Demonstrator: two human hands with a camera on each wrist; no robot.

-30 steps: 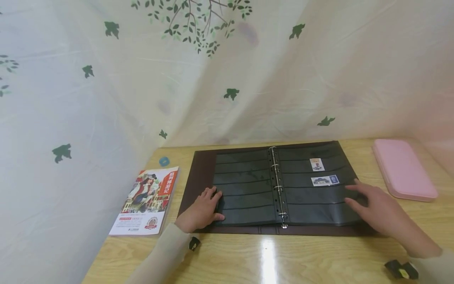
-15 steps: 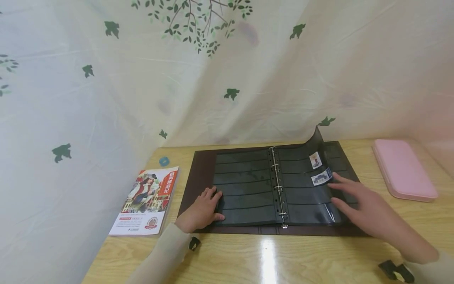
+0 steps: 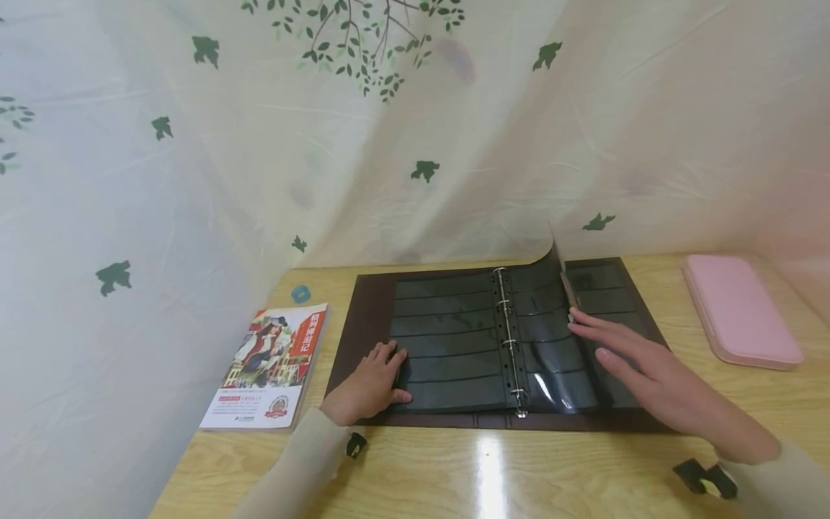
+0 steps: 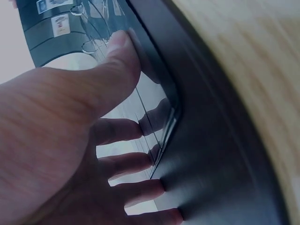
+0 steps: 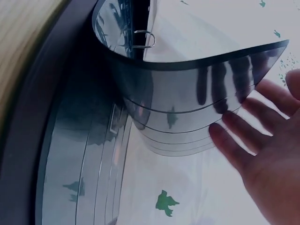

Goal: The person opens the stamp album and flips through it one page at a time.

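A stamp album with a dark brown cover and metal rings lies spread on the table. My left hand rests at its lower left, thumb on the black pocket page and fingertips at that page's outer edge and the cover. On the right side, one black page stands curled up from the leaf beneath. The straight fingers of my right hand touch its outer face, seen also in the right wrist view. Two stamps on that page show in the left wrist view; from the head they are nearly edge-on.
A paperback book with a red and white cover lies left of the album. Behind it is a small blue ring-shaped object. A pink case stands at the right. A patterned cloth hangs behind the wooden table.
My right hand has moved left, bringing the page's outer edge up from flat into an upright curl. The leaf beneath has come into view. My left hand has stayed in place.
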